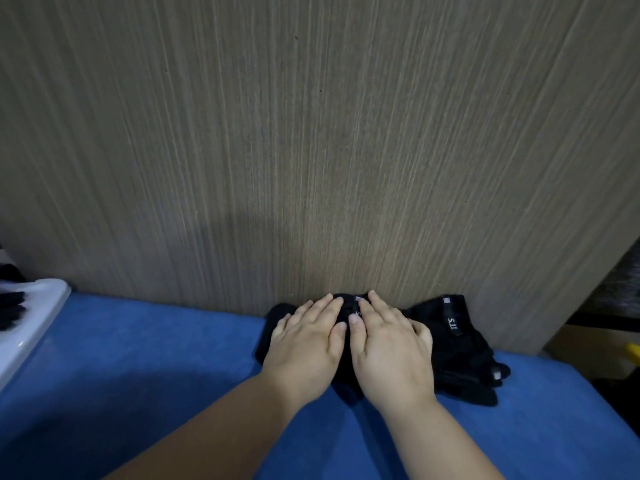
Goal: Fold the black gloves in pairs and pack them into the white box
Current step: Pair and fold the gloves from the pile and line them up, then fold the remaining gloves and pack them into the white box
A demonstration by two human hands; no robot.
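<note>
Both hands down flat now: left hand (304, 344) and right hand (388, 348) side by side, fingers straight, pressing on a black fabric glove bundle (277, 315) on the blue cloth surface (156, 358). Nothing is clenched. Just right of the right hand lies a loose heap of black gloves (460, 355). The white plastic box (38, 306) sits well off to the left, with dark gloves (10, 306) inside.

The black gloves (460, 355), lower right, are matt, soft cloth with a woven label (454, 322). The desk (138, 393) wears blue, matt, napped fabric. The panel (311, 133) above shows matt, streaked wood grain. The white box (38, 306), left edge, looks smooth, glossy plastic.
</note>
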